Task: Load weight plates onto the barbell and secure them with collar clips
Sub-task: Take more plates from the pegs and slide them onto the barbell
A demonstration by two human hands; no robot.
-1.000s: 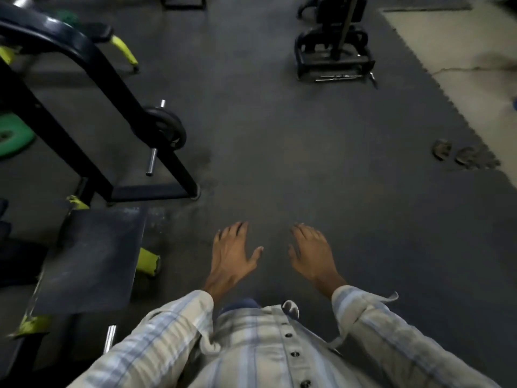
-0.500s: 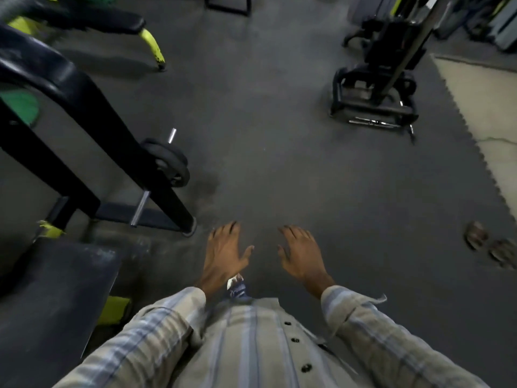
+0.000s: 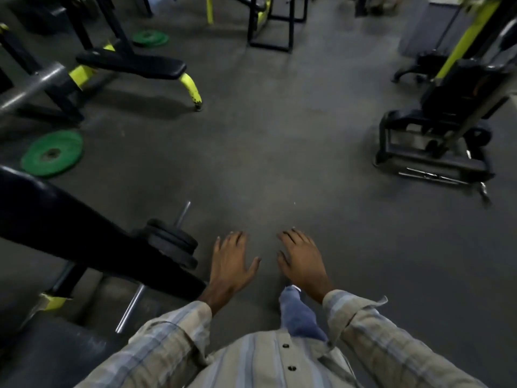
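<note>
My left hand (image 3: 230,261) and my right hand (image 3: 303,260) hang side by side in front of me, palms down, fingers spread, both empty. Left of my left hand, black weight plates (image 3: 170,243) sit on a steel bar (image 3: 131,308) that crosses a black machine frame (image 3: 70,236). A green weight plate (image 3: 53,152) lies flat on the floor at the left. More green plates (image 3: 151,38) lie far back on the left. No collar clips are visible.
A black and yellow bench (image 3: 134,65) stands at the back left. A black machine (image 3: 444,130) with short steel bars (image 3: 430,176) at its base stands at the right. A black rack (image 3: 271,23) is at the far centre. Dark rubber floor (image 3: 279,163) spreads ahead.
The view has tilted up and moved forward, showing more of the gym; the bench and green plates came into sight. My hands stay empty and spread in the same pose.
</note>
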